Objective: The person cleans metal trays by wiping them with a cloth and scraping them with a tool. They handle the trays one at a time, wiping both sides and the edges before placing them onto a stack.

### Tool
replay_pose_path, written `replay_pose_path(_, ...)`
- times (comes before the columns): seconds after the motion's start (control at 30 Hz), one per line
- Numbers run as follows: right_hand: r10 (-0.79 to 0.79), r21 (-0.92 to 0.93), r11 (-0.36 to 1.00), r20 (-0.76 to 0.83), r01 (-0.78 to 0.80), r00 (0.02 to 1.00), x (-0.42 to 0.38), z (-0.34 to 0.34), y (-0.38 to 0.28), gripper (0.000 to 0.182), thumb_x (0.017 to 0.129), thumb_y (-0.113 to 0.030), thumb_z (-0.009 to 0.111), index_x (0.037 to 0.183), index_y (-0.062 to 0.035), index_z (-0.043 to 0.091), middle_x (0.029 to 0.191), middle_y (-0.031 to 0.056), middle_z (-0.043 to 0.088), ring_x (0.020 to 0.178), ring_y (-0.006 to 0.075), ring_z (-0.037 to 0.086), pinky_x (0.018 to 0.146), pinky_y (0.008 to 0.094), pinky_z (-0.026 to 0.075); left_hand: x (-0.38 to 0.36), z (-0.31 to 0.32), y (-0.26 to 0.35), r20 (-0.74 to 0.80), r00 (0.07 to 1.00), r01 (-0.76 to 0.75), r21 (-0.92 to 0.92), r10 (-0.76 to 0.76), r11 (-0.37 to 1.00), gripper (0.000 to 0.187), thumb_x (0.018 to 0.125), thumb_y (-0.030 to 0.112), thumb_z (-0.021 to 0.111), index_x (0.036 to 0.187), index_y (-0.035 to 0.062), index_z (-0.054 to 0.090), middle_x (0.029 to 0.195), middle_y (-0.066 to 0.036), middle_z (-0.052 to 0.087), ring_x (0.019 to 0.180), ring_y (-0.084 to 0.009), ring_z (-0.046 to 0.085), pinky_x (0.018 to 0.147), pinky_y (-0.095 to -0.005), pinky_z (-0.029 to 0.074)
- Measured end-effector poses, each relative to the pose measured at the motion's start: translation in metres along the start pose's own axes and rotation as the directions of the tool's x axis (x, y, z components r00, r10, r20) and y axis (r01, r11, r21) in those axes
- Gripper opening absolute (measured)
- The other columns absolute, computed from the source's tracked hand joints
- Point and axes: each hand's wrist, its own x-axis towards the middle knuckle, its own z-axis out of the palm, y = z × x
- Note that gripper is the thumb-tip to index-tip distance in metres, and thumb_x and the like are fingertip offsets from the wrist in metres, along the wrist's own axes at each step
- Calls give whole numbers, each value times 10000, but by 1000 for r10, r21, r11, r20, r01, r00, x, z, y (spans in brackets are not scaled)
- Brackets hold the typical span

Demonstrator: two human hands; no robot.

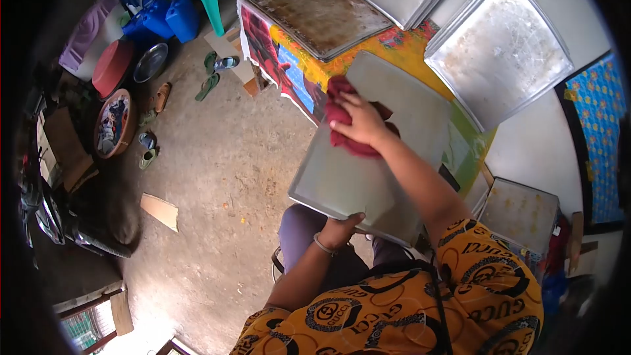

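Observation:
A grey metal baking tray (407,102) lies tilted between my lap and the table edge. My left hand (340,231) grips its near rim, thumb on top and the other fingers hidden underneath. On the tray's left part, my right hand (358,118) presses a dark red cloth (360,147) against the surface, fingers spread over the bunched fabric.
A browned tray (315,10) rests on the table's colourful cover (299,72). More trays (503,46) lean against the wall, and a stained one (519,213) sits low right. Slippers (209,85), basins (113,69) and cardboard (160,211) are on the floor at left.

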Motion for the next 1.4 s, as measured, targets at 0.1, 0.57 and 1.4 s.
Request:
replay_pose_path(0.1,-63,-3,998,63,63,996,-34,4,-45,592,735,-421,662,1176,-34,575,1292,177,485,1180,364,451,1030,425,339,7,-6,-16,40,999,28,-134,-23,991,335,817,-18,578,1138,6,485,1059,-110,555,955,-265,598,755,-427,557)
replay_pose_path(0.57,-168,213,975,535,61,828,-106,-25,-126,468,621,-284,679,1038,-70,673,1065,120,641,965,295,602,862,355,472,15,-20,-34,461,874,-90,-157,154,983,404,870,60,563,1257,28,451,1220,-124,542,1108,-282,555,894,-434,508)
replay_pose_path(1.4,876,-118,479,117,-870,467,-545,-236,4,351,765,-114,570,1087,18,609,965,119,666,820,201,619,795,295,468,15,40,-10,327,920,-113,-303,214,946,798,858,638,419,1400,78,244,1393,-131,361,1239,-315,415,998,-484,376)
